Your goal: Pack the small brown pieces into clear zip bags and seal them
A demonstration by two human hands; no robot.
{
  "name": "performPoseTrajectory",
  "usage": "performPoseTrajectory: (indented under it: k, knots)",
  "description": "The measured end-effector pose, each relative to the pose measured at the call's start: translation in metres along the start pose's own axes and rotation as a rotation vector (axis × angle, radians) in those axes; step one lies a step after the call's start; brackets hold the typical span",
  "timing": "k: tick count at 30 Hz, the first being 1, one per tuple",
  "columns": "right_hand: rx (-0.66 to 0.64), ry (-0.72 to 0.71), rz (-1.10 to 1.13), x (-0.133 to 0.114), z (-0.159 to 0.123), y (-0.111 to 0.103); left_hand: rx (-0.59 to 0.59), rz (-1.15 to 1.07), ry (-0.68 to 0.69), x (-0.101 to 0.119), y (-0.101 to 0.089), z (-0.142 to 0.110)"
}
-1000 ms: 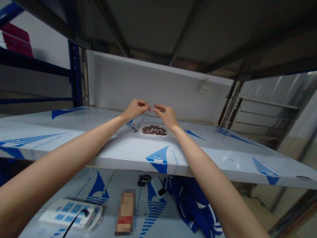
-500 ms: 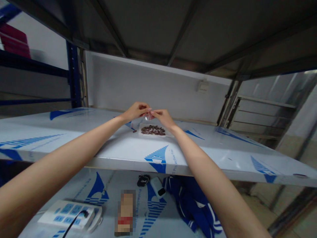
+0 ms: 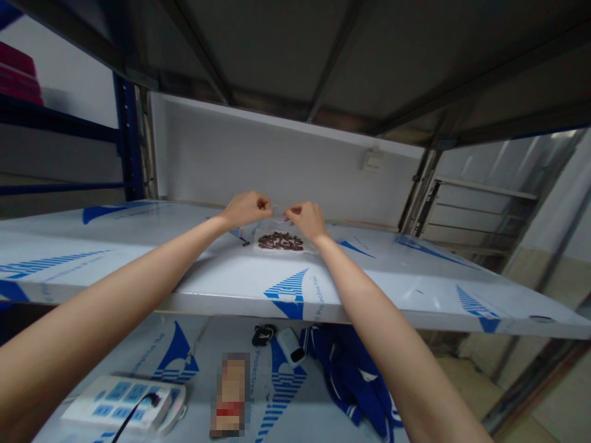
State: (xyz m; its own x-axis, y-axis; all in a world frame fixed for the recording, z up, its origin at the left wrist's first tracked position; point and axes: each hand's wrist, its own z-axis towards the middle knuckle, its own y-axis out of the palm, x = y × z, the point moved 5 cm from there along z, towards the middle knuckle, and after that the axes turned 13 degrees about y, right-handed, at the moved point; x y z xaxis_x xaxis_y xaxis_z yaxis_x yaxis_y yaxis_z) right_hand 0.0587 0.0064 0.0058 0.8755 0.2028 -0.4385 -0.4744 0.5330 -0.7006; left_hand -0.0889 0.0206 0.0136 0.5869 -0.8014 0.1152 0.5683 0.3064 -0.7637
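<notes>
My left hand [image 3: 247,208] and my right hand [image 3: 305,219] are both raised just above the white shelf [image 3: 194,271], fingers pinched, a small gap between them. A small clear plastic bag [image 3: 278,211] stretches between the two pinches. Right below the hands lies a pile of small dark brown pieces [image 3: 281,241] on a clear sheet, with one stray piece [image 3: 245,244] to its left.
The shelf has blue printed film and a white back wall [image 3: 258,154]. On the lower shelf sit a white power strip [image 3: 129,400], a small black object [image 3: 262,335], a white device [image 3: 292,346] and blue cloth [image 3: 355,375]. Metal racking [image 3: 480,209] stands at right.
My hands met over the pile half a second ago, then drew a little apart, pulling the small clear bag between them. The view has shifted slightly.
</notes>
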Motion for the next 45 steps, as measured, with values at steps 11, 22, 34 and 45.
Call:
performPoseTrajectory:
  k: [11, 22, 34, 45]
  knots:
    - [0.014, -0.068, 0.225, -0.005, 0.003, 0.010, 0.065, 0.242, 0.228, 0.009, 0.011, -0.002]
    - [-0.241, -0.159, -0.121, -0.023, -0.015, 0.031, 0.248, 0.308, 0.023, -0.034, -0.023, -0.012]
    - [-0.333, -0.432, -0.174, -0.056, -0.036, 0.059, -0.040, 0.416, -0.009, -0.050, -0.006, -0.016]
    - [0.046, -0.120, 0.089, -0.027, -0.007, 0.020, -0.068, 0.259, -0.009, -0.050, 0.001, -0.010]
